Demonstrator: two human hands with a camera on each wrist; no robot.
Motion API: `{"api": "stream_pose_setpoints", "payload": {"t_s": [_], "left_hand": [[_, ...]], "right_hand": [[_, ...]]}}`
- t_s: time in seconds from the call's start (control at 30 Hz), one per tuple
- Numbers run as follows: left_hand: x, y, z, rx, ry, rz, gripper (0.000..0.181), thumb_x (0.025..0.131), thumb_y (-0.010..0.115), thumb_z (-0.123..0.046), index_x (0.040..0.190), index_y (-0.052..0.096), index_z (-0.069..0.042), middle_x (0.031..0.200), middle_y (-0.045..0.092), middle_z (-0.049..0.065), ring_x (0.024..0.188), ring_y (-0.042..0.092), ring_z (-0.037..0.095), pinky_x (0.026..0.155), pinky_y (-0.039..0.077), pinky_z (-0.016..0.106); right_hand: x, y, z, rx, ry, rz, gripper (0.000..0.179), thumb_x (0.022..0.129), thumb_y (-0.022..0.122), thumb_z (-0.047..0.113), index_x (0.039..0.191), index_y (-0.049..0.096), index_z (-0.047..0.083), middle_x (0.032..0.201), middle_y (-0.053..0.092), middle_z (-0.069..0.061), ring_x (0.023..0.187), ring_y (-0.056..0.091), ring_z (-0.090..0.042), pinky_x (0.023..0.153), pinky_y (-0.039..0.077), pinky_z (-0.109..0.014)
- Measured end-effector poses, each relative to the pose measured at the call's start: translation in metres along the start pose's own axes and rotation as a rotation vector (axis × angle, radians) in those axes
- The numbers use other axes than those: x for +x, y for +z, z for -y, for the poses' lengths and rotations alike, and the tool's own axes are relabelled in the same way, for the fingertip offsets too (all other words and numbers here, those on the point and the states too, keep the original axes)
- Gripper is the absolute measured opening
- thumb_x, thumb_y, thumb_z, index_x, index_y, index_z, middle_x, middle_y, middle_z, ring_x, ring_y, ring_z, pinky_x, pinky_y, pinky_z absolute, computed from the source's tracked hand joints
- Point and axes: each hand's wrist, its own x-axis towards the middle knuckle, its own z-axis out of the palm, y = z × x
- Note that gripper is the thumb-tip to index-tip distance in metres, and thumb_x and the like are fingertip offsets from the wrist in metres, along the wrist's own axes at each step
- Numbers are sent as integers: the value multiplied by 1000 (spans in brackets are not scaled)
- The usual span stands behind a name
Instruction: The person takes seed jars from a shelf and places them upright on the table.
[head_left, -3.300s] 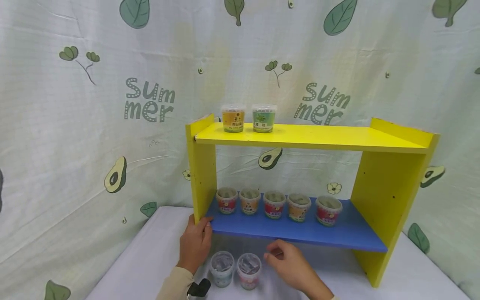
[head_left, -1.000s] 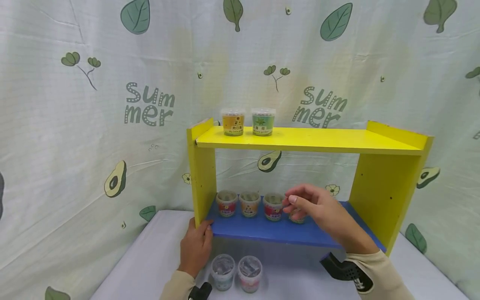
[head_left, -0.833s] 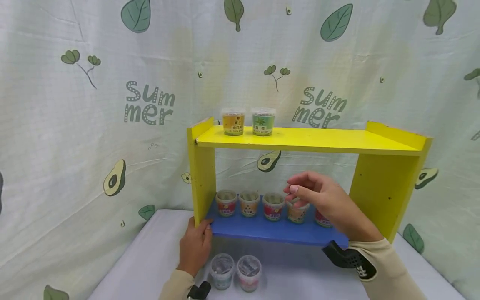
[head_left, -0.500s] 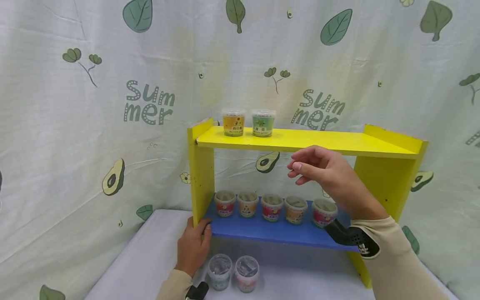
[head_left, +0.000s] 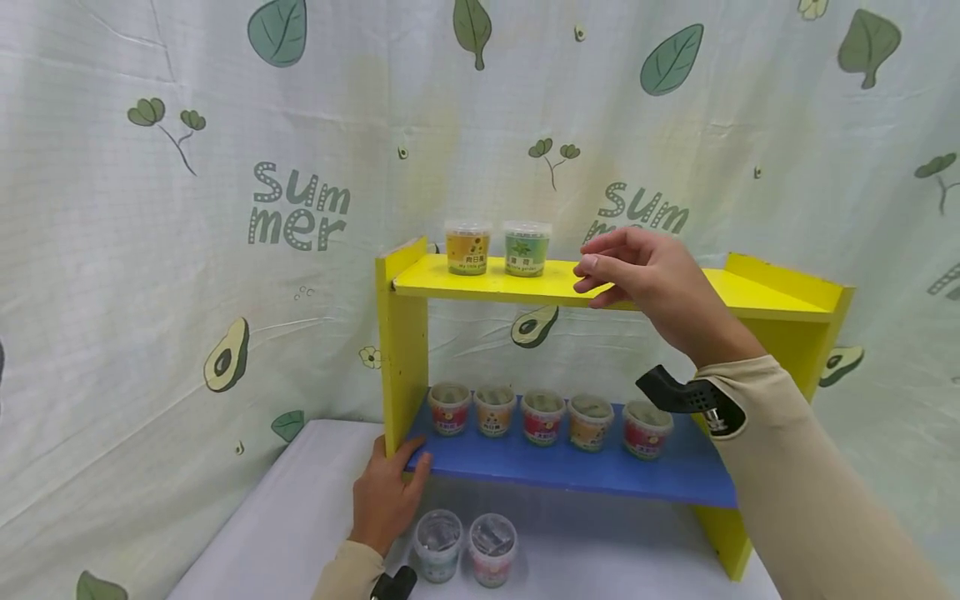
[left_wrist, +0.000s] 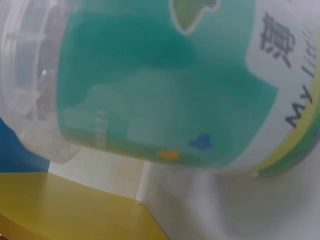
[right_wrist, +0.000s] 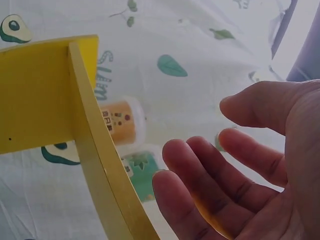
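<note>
My left hand (head_left: 384, 496) holds the lower left corner of a yellow and blue shelf unit (head_left: 405, 367), its fingers about the side panel and the blue board's edge. A plastic cup with a teal label (left_wrist: 150, 85) fills the left wrist view. My right hand (head_left: 641, 279) is raised before the yellow top board (head_left: 577, 287), fingers slightly bent and nothing between them. To its left stand a green-labelled lidded cup (head_left: 527, 250) and an orange-labelled lidded cup (head_left: 467, 248). In the right wrist view, my right hand (right_wrist: 240, 180) is beside the board, thumb apart from the fingers.
Several red- and orange-labelled cups stand in a row on the blue board (head_left: 510, 467), the rightmost a red-labelled cup (head_left: 647, 431). Below, a pale blue cup (head_left: 438, 550) and a pink cup (head_left: 492, 554) stand on the white table (head_left: 300, 500). A printed cloth (head_left: 180, 292) hangs behind.
My right hand has gone from below the blue board, past the row of cups, up to the top board. My left hand has stayed at the corner, its thumb shifting slightly.
</note>
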Motion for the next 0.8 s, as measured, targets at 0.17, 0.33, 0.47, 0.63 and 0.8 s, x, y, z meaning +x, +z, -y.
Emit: {"api": "stream_pose_setpoints", "payload": {"t_s": [0.17, 0.33, 0.47, 0.63, 0.8], "left_hand": [[1, -1, -1, -1, -17, 10, 36, 83, 60, -51, 110, 68, -28, 111, 52, 11, 82, 62, 27, 56, 48, 46], [1, -1, -2, -10, -26, 21, 36, 82, 61, -51, 109, 68, -28, 111, 52, 11, 82, 62, 27, 57, 48, 46], [1, -2, -4, -21, -29, 26, 35, 83, 62, -50, 109, 68, -28, 111, 52, 10, 81, 62, 27, 57, 48, 47], [1, 0, -3, -26, -13, 17, 35, 82, 62, -49, 109, 68, -28, 110, 52, 10, 81, 62, 27, 55, 47, 47], [0, 2, 0, -29, -14, 5, 34, 82, 63, -49, 109, 68, -29, 111, 52, 10, 80, 62, 28, 54, 47, 48]], "right_hand": [[16, -3, -1, 11, 28, 0, 43, 87, 62, 37, 116, 53, 6, 110, 60, -13, 99, 60, -30, 76, 51, -33], [31, -6, -7, 19, 75, -2, 48, 86, 62, 40, 118, 52, 6, 109, 60, -14, 101, 59, -32, 77, 51, -35], [43, -9, -11, 27, 158, -20, 51, 85, 63, 42, 119, 51, 7, 111, 58, -15, 103, 59, -32, 79, 50, -36], [55, -11, -13, 32, 241, -31, 53, 84, 63, 43, 121, 50, 7, 114, 56, -14, 105, 57, -32, 82, 49, -36], [69, -8, -15, 45, 297, 23, 54, 86, 63, 40, 125, 48, 6, 118, 54, -14, 108, 55, -31, 84, 48, -39]]}}
